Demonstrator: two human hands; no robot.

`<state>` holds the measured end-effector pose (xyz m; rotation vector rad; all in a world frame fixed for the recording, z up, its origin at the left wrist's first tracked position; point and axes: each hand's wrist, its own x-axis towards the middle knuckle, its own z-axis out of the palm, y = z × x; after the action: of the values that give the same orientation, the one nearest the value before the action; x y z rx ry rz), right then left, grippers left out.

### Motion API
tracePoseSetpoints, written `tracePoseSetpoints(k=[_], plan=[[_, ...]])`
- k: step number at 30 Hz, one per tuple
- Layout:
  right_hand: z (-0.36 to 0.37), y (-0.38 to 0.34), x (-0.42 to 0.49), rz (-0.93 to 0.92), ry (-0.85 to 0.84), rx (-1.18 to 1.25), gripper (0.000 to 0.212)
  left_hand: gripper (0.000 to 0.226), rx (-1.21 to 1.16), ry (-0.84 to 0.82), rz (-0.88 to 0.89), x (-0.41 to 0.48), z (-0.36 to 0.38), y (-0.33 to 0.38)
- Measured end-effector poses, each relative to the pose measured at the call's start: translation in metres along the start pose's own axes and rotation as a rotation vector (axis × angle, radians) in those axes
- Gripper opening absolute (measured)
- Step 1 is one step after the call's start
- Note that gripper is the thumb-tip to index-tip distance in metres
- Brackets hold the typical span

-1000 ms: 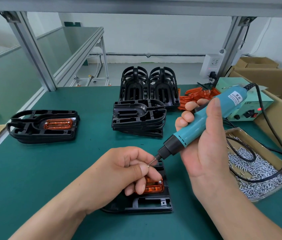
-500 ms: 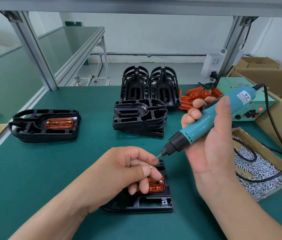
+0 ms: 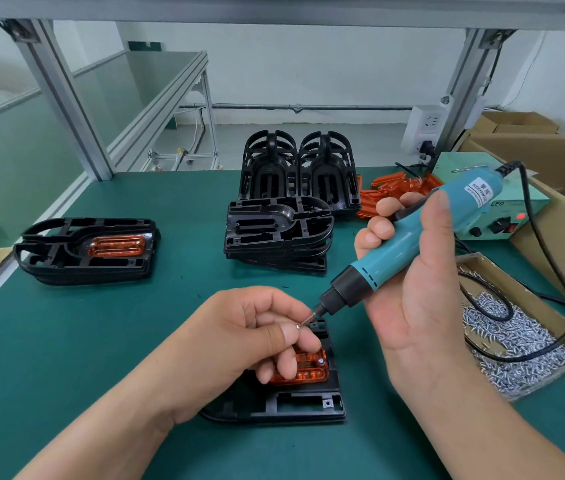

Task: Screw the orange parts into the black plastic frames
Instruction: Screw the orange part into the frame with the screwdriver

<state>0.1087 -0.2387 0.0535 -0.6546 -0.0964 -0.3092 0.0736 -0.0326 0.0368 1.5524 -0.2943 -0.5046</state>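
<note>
Pinching a small screw (image 3: 297,326) between thumb and forefinger of the left hand (image 3: 239,337), right at the bit tip of the teal screwdriver (image 3: 412,237). Gripping that tool with the right hand (image 3: 416,306), fingers wrapped round its barrel, nose tilted down toward the left. Resting directly beneath on the green bench (image 3: 135,323): a black frame (image 3: 291,403) with an orange part (image 3: 309,370) seated inside, lower left fingers touching it. Lying far left, a second frame (image 3: 59,261) already fitted.
</note>
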Motion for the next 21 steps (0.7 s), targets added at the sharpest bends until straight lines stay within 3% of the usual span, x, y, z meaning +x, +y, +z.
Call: tracePoseSetpoints(k=[6, 21], plan=[[0.0014, -0.0003, -0.0006, -0.031, -0.012, -0.027, 0.023, 0.02, -0.013, 0.045, 0.014, -0.0005, 0.0021, 0.0016], [0.0036, -0.0009, -0.002, 0.009, -0.068, -0.005, 0.017, 0.022, -0.014, -0.052, 0.005, -0.0023, 0.0017, 0.0052]])
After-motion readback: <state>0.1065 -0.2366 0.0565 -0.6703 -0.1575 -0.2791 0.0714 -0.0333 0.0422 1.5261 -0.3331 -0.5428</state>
